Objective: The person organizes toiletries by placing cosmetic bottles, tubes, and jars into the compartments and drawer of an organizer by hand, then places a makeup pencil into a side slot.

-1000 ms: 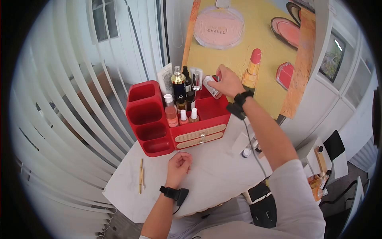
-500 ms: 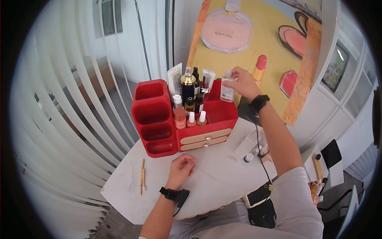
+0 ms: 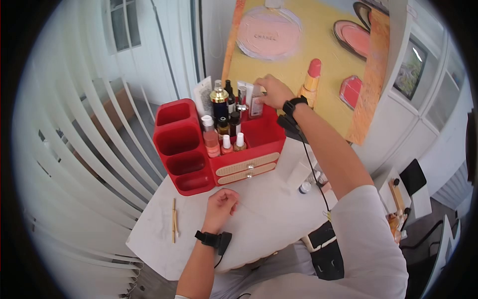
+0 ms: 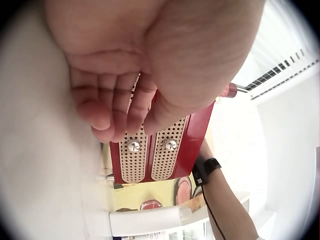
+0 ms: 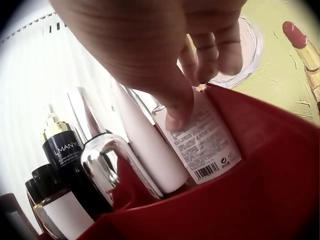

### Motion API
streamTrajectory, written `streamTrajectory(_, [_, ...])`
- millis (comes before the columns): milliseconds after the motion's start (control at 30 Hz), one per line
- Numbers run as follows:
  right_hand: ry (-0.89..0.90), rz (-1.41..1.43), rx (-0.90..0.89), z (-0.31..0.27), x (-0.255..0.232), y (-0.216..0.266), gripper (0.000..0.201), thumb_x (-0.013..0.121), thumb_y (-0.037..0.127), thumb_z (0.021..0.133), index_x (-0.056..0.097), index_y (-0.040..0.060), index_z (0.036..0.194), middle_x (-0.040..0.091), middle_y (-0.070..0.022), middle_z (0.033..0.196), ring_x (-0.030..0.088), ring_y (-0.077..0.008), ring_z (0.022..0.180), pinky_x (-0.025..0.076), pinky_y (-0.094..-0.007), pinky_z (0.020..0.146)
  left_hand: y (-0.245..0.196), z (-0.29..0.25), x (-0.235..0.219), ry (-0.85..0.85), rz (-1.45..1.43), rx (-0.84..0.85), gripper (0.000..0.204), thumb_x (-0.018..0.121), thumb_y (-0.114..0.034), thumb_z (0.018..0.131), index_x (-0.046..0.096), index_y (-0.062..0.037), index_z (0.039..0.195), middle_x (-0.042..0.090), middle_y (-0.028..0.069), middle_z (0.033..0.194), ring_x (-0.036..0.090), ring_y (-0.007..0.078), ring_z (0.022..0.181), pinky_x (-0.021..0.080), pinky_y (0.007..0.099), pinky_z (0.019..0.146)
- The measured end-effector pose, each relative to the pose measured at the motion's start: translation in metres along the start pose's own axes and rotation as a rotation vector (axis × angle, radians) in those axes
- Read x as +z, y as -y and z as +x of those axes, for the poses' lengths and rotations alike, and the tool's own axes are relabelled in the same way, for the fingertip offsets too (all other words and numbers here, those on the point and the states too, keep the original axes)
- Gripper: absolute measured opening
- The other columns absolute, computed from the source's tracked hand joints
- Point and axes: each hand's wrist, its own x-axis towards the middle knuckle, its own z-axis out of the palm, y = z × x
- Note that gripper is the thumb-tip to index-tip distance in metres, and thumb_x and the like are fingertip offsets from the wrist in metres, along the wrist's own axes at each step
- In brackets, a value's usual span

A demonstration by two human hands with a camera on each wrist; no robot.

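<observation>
A red cosmetics organizer with two drawers stands on the white table. My right hand reaches over its back compartment and pinches a small clear labelled bottle between thumb and fingers; the bottle stands low inside the compartment, beside a white tube and a silver-capped bottle. My left hand rests on the table in front of the drawers, fingers curled in, holding nothing.
Several other bottles fill the organizer's middle; its left cells are bare. Thin gold sticks lie at the table's left. A white box and a small bottle sit to the right. A painted canvas leans behind.
My right hand has brought the clear bottle down from above the organizer into its back compartment. The left hand has stayed where it was.
</observation>
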Motion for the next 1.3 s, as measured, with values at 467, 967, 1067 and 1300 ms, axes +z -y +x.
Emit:
streamTrajectory(467, [0.13,-0.413,0.455,-0.307,-0.081,0.023,0.019,0.072,0.025,0.09,0.069,0.0063,0.092,0.07,-0.0139,0.078,0.069,-0.0371,0.078,0.054,-0.0481,0.067,-0.005,0.001,0.005,0.008,0.049,-0.011,0.011,0.066,-0.015,0.102,0.068,-0.005,0.099,0.066,0.0012,0.08,0.057,0.0075,0.064,0.044,0.0229,0.057])
streamTrajectory(967, [0.259,0.48,0.006,-0.237,-0.13,0.073,0.011,0.071,0.006,0.091,0.067,0.0035,0.101,0.066,-0.0072,0.083,0.065,-0.0209,0.076,0.051,-0.0319,0.07,0.0,-0.004,0.003,-0.03,0.02,-0.005,0.009,0.065,-0.012,0.102,0.069,-0.0036,0.103,0.067,0.0004,0.083,0.06,0.0067,0.068,0.046,0.0218,0.059])
streamTrajectory(1067, [0.016,0.446,0.028,-0.171,-0.117,0.068,0.01,0.068,0.007,0.096,0.068,0.0027,0.105,0.067,-0.0058,0.084,0.064,-0.0132,0.076,0.052,-0.0295,0.069,-0.003,-0.004,0.002,-0.031,0.021,-0.018,0.009,0.064,-0.011,0.102,0.069,-0.0036,0.103,0.067,0.0,0.083,0.06,0.0065,0.068,0.046,0.0218,0.059])
streamTrajectory(1300, [-0.151,-0.027,-0.231,-0.045,-0.046,0.012,0.01,0.069,0.009,0.093,0.068,0.0033,0.101,0.069,-0.0162,0.09,0.069,-0.0332,0.085,0.055,-0.0414,0.076,-0.008,0.0,-0.003,0.007,-0.03,-0.018,0.009,0.063,-0.01,0.103,0.068,-0.0027,0.103,0.068,0.0009,0.083,0.06,0.0073,0.069,0.047,0.0231,0.06])
